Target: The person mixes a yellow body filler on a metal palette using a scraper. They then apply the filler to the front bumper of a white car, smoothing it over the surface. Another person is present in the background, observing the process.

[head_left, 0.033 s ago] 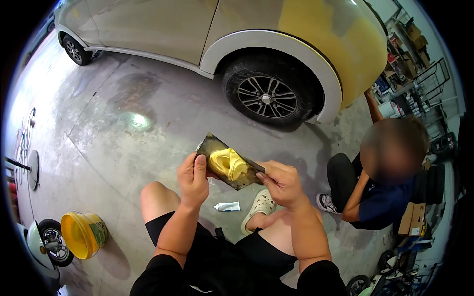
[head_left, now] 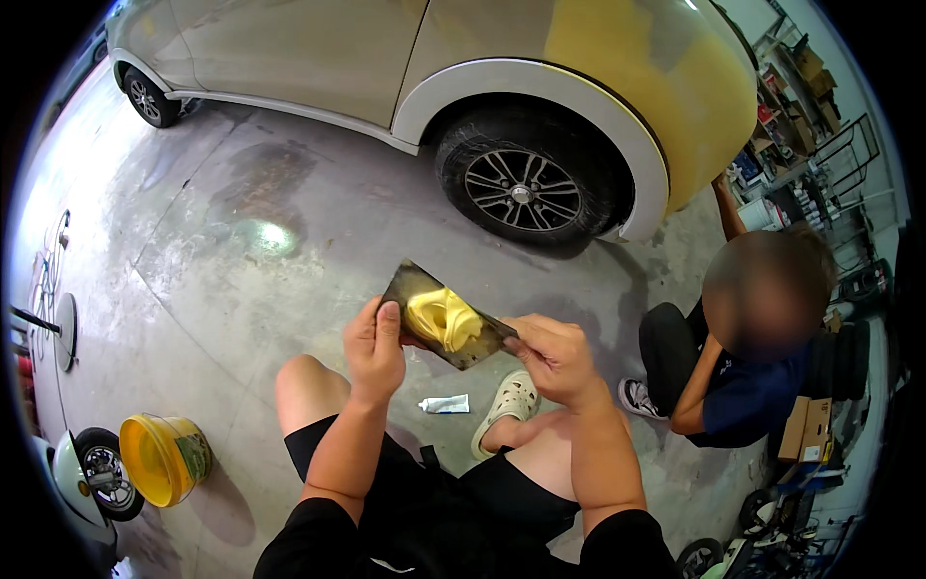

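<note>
My left hand (head_left: 374, 349) grips a dark, flat mixing board (head_left: 413, 277) by its left edge, thumb on top. A swirled mound of yellow putty (head_left: 444, 320) lies across the board's middle. At the board's right edge my right hand (head_left: 557, 359) is closed on a thin dark spreader (head_left: 502, 333), whose blade is against or just over the board. Its grip end is hidden by the fingers. On the floor below the board rests a small white and blue tube (head_left: 445, 404), beside my light clog (head_left: 509, 405).
Ahead stands a car (head_left: 299, 58) with yellow patches (head_left: 617, 58) above its near wheel (head_left: 521, 193). A co-worker (head_left: 762, 410) crouches at right, an arm raised to the car. A yellow bucket (head_left: 154, 468) sits at left by a scooter wheel (head_left: 106, 473). Shelves (head_left: 801, 96) line the right.
The putty's surface has changed shape, its folds looking smoother and flatter. Both hands and the board have barely shifted.
</note>
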{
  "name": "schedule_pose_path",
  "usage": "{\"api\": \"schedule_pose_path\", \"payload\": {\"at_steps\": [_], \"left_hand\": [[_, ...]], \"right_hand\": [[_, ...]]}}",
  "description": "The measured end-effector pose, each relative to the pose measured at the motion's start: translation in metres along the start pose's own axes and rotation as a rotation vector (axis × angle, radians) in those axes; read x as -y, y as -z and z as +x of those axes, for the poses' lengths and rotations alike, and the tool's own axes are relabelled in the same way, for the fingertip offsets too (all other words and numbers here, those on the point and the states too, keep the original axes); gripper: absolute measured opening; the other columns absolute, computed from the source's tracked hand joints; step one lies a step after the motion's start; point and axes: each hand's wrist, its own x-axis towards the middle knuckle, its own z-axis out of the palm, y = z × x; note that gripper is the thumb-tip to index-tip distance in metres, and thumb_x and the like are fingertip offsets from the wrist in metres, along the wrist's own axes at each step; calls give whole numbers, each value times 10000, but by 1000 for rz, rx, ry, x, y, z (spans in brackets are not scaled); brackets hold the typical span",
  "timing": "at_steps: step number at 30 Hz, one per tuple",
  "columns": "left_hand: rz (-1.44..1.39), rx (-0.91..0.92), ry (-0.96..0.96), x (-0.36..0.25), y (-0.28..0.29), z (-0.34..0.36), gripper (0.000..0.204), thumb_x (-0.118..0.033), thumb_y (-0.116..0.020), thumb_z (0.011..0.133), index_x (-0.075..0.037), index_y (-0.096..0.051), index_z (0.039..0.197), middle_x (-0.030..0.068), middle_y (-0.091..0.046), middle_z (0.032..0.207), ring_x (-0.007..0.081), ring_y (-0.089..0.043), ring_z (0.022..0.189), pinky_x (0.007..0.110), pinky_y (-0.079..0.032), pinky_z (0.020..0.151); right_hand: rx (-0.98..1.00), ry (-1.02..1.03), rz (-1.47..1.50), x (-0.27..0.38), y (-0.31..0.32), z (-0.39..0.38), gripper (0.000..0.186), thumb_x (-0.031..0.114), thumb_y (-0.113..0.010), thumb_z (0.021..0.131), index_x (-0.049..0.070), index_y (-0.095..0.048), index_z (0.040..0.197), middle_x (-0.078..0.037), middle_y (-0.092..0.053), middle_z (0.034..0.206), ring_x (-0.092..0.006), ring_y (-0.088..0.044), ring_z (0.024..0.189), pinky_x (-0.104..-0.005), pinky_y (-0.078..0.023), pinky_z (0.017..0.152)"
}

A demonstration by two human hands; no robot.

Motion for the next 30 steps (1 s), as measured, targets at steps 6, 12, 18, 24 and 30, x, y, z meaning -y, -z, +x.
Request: {"api": "schedule_pose_path", "payload": {"at_steps": [6, 12, 18, 24, 30], "left_hand": [[-734, -38, 295, -10, 8, 28, 260, -259, -441, 1035, -17, -526, 991, 95, -593, 856, 212, -643, 696, 306, -548, 517], [-1303, 385, 396, 13, 6, 23, 215, -176, -533, 985, -37, -449, 844, 69, -435, 692, 176, -508, 437, 288, -483, 329], [-1225, 413, 394, 13, 5, 18, 331, -287, -452, 1027, -61, -455, 785, 47, -436, 713, 156, -486, 483, 279, -455, 391], [-740, 266, 388, 35, 28, 13, 380, -374, -456, 1022, -59, -513, 816, 45, -467, 758, 142, -464, 644, 295, -446, 563], [-559, 306, 380, 15, 17, 9, 274, -278, -576, 957, -38, -562, 826, 89, -540, 775, 186, -542, 677, 318, -482, 592]], "right_hand": [[-279, -451, 820, -20, 13, -13, 119, 90, -610, 935, -22, -648, 954, -69, -679, 916, -139, -644, 746, -283, -527, 662], [133, -707, 1482, -5, -47, -14, 168, 148, -604, 951, -15, -627, 986, -45, -660, 911, -97, -628, 828, -263, -513, 753], [214, -803, 1663, 11, -75, -14, 172, 164, -587, 963, 0, -628, 994, -32, -658, 908, -99, -643, 811, -253, -534, 740], [268, -829, 1683, 8, -83, -18, 201, 213, -604, 964, 18, -645, 934, 31, -613, 760, -25, -558, 639, -176, -456, 582], [286, -801, 1662, 10, -70, -9, 211, 196, -595, 963, -8, -644, 970, -22, -659, 835, -77, -619, 706, -227, -507, 649]]}}
